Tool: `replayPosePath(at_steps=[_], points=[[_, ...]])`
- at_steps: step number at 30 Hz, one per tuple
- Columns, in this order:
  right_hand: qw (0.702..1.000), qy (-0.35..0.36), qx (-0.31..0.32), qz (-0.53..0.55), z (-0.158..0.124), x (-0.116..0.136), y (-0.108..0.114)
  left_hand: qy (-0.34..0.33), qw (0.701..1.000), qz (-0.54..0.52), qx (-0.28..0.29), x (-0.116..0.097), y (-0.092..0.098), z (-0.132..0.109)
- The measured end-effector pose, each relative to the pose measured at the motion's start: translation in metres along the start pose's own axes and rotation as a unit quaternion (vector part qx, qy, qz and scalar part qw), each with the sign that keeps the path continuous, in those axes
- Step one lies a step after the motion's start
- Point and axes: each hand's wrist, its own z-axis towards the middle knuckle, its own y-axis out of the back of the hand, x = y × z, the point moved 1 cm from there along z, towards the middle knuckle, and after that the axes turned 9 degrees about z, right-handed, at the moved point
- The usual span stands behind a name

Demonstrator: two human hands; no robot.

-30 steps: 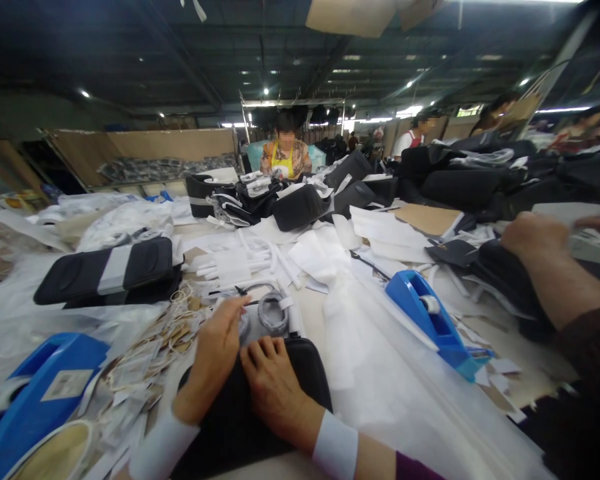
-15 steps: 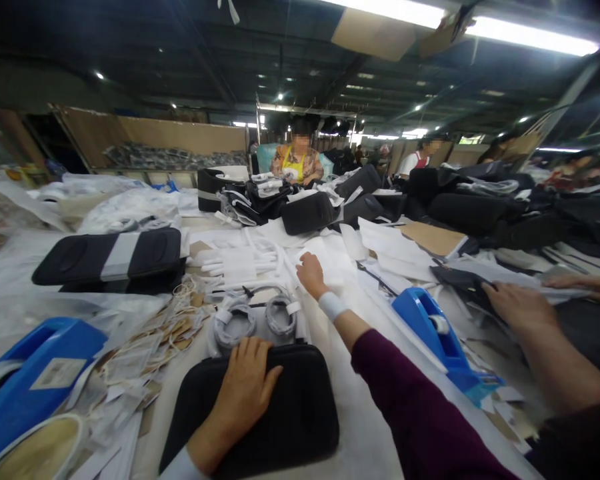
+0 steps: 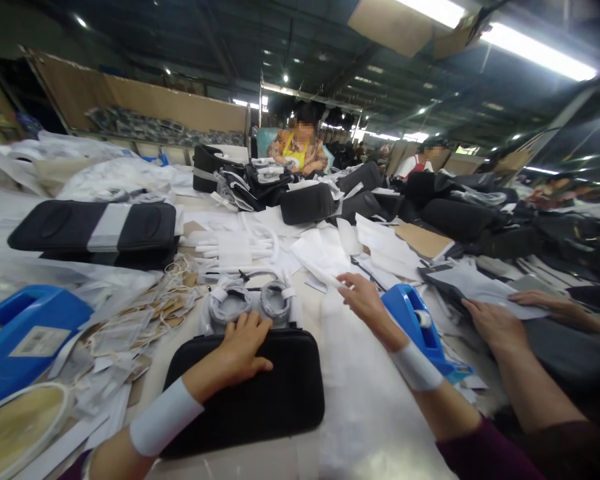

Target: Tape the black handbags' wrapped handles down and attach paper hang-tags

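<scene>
A black zip case (image 3: pixel 285 393) lies in front of me on the table, with two coiled grey cables (image 3: pixel 230 301) in clear wrap along its far side. My left hand (image 3: pixel 237 350) rests on the case's near half, fingers spread and fingertips close to the cables. Further right, my right hand (image 3: pixel 364 303) pinches the near corner of a thin white sheet (image 3: pixel 317 250), which slants up from the pile of white sheets behind it. Both wrists wear pale cuffs.
Blue tape dispensers (image 3: pixel 414 327) stand right and left. A tub (image 3: pixel 23 427) sits at the near left, beside loose strings and tags. Strapped black cases (image 3: pixel 93 227) lie left, with more black cases (image 3: pixel 307 203) ahead. At right, a co-worker's hands (image 3: pixel 500 327) handle a sheet.
My right hand has drawn back toward me and to the right, pulling a white sheet from the pile. My left hand stays on the case. The view has tilted slightly.
</scene>
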Motion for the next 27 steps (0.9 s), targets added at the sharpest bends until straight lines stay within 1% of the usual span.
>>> replayPosePath(at_steps=[3, 5, 7, 9, 12, 14, 16, 18, 21, 22, 24, 26, 27], points=[[0.991, -0.018, 0.013, 0.134, -0.046, -0.037, 0.027, -0.018, 0.999, -0.002, -0.036, 0.003, -0.006, -0.002], [0.983, -0.026, 0.027, 0.178, -0.066, -0.052, 0.038, -0.027, 0.998, -0.008, -0.058, 0.005, -0.009, -0.004], [0.98, -0.028, 0.037, 0.193, -0.077, -0.06, 0.045, -0.033, 0.996, -0.013, -0.078, 0.007, -0.011, -0.006], [0.979, -0.032, 0.049, 0.197, -0.082, -0.063, 0.049, -0.032, 0.995, -0.016, -0.088, 0.008, -0.011, -0.008], [0.973, -0.036, 0.099, 0.203, -0.082, -0.061, 0.048, -0.028, 0.996, -0.016, -0.086, 0.007, -0.01, -0.01], [0.967, -0.033, 0.136, 0.214, -0.079, -0.058, 0.043, -0.03, 0.996, -0.018, -0.086, 0.005, -0.009, -0.012], [0.958, -0.027, 0.17, 0.23, -0.073, -0.053, 0.033, -0.033, 0.996, -0.018, -0.085, 0.003, -0.008, -0.013], [0.948, -0.023, 0.199, 0.247, -0.066, -0.045, 0.017, -0.028, 0.996, -0.018, -0.087, 0.002, -0.007, -0.013], [0.933, -0.006, 0.24, 0.269, -0.055, -0.025, -0.014, -0.01, 0.996, -0.021, -0.092, 0.0, -0.007, -0.013], [0.928, 0.013, 0.251, 0.275, -0.052, -0.016, -0.025, -0.004, 0.995, -0.022, -0.094, 0.0, -0.007, -0.013], [0.919, 0.082, 0.269, 0.278, -0.048, 0.001, -0.042, -0.002, 0.995, -0.021, -0.096, -0.001, -0.007, -0.014], [0.908, 0.163, 0.276, 0.27, -0.047, 0.013, -0.052, -0.007, 0.995, -0.02, -0.1, -0.002, -0.006, -0.016], [0.901, 0.189, 0.282, 0.269, -0.048, 0.015, -0.053, -0.012, 0.994, -0.021, -0.102, -0.002, -0.006, -0.017]])
